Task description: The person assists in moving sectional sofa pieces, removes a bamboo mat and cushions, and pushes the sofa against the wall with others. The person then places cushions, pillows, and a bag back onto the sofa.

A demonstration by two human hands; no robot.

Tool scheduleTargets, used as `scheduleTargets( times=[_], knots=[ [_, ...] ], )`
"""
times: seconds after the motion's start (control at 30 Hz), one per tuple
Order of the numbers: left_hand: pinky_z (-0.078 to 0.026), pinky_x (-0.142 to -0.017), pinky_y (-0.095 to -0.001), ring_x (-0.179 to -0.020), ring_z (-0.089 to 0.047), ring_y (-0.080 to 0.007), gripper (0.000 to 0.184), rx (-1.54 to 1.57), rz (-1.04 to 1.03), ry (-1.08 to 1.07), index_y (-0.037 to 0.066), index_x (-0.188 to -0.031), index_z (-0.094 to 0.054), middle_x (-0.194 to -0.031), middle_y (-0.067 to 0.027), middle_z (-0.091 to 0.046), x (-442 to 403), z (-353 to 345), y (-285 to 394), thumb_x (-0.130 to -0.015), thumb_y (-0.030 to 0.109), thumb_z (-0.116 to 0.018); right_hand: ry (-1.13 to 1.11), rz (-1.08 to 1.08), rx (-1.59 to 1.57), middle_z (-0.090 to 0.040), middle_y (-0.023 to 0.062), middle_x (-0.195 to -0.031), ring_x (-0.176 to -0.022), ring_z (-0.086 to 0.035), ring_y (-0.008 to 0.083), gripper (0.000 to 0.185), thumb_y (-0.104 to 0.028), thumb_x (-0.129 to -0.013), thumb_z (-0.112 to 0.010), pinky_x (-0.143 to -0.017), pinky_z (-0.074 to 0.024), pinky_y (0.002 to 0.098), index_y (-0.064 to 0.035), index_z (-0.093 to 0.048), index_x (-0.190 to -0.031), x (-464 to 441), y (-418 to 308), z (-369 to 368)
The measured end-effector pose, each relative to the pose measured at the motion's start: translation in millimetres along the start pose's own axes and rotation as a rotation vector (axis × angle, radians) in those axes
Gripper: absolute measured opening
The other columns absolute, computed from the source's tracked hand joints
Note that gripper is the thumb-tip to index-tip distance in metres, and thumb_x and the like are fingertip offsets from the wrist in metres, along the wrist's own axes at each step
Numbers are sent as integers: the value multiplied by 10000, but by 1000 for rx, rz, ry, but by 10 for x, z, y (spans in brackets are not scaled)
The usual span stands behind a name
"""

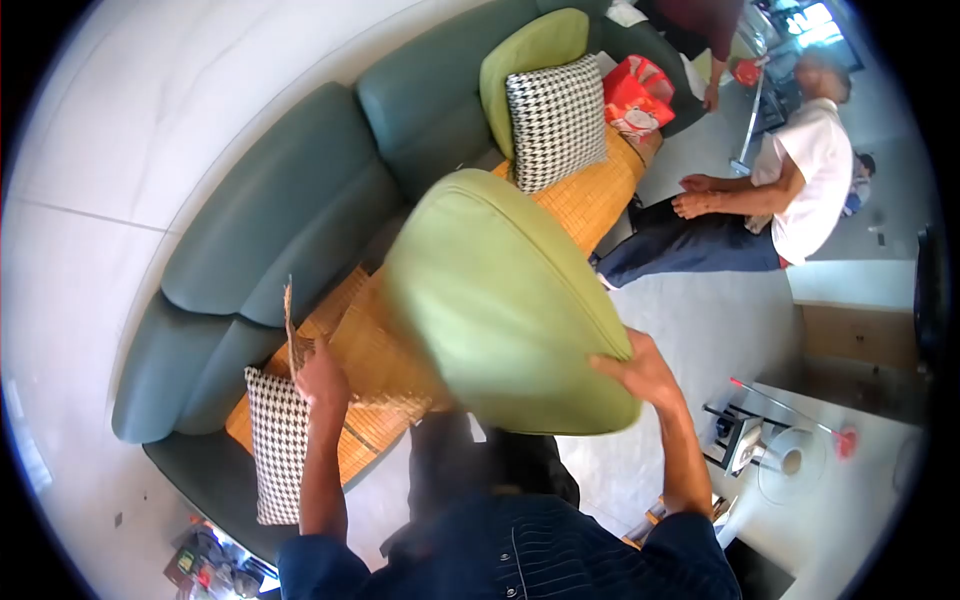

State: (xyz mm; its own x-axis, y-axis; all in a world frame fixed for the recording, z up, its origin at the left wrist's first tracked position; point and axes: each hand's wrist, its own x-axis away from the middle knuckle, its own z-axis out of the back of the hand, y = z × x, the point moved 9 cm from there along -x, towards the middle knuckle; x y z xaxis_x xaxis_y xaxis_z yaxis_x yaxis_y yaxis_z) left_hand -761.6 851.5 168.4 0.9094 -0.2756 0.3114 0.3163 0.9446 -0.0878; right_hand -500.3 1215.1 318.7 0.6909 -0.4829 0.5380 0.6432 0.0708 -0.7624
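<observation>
My right hand (645, 372) grips the lower right edge of a large green sofa cushion (500, 300), thumb on its face. The cushion is held tilted in front of me, partly blurred, and covers part of the sofa seat. My left hand (322, 378) is closed on a brown sheet that looks like cardboard (375, 345), with a ragged edge. Part of this sheet is hidden behind the green cushion. Close to my left hand, a black-and-white houndstooth pillow (278, 450) leans on the seat.
A dark green sofa (275, 200) with a woven bamboo mat (590, 205) curves along the wall. Farther along stand another houndstooth pillow (557, 120), a green cushion (535, 50) and a red bag (638, 97). A seated person (800, 180) is at right, near a table (870, 480).
</observation>
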Motion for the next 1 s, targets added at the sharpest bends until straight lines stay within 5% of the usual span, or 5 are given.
scheduleTargets(
  times=[0.23,0.37,0.67,0.8,1.0],
  knots=[
    [-454,-756,-417,-862,-608,-281,370,-101,423,-70,117,-1143,-503,-953,-115,-619,-541,-2045,-1798,-783,148,-583,-188,-55,-123,-624,99,-920,-794,-590,174,472,-284,-740,-682,-700,-480,301,34,-574,-1072,-1580,896,-485],
    [-331,-915,-444,-1101,-461,-308,435,50,360,-127,71,-1187,-479,-1182,-156,-504,-268,-1628,-1424,-778,148,-605,-208,-173,-43,-627,122,-917,-822,-599,196,529,-349,-718,-692,-723,-478,310,46,-581,-1052,-1875,819,-401],
    [-340,-927,-431,-1098,-436,-337,541,254,232,122,37,-1215,-428,-1211,-172,-456,-608,-332,-226,-743,182,-649,-10,149,732,-493,246,-1129,-1039,-492,361,680,-388,-711,-681,-840,-429,420,3,-436,-1210,-2851,1344,-385],
    [-312,-983,-410,-1188,-370,-344,679,287,147,383,-14,-1248,-367,-1281,-205,-393,-1293,656,825,-688,168,-704,87,495,577,-553,223,-1051,-960,-547,336,695,-365,-744,-672,-803,-451,385,28,-394,-1244,-3520,1103,-314],
    [-184,-1057,-455,-1274,-256,-346,986,187,-47,653,-62,-1325,-222,-1335,-217,-324,-2575,1924,1993,-626,398,-743,-280,108,-76,-561,195,-1101,-961,-571,246,653,-335,-794,-632,-787,-474,319,66,-382,-1244,-4618,311,-104]
  ],
)
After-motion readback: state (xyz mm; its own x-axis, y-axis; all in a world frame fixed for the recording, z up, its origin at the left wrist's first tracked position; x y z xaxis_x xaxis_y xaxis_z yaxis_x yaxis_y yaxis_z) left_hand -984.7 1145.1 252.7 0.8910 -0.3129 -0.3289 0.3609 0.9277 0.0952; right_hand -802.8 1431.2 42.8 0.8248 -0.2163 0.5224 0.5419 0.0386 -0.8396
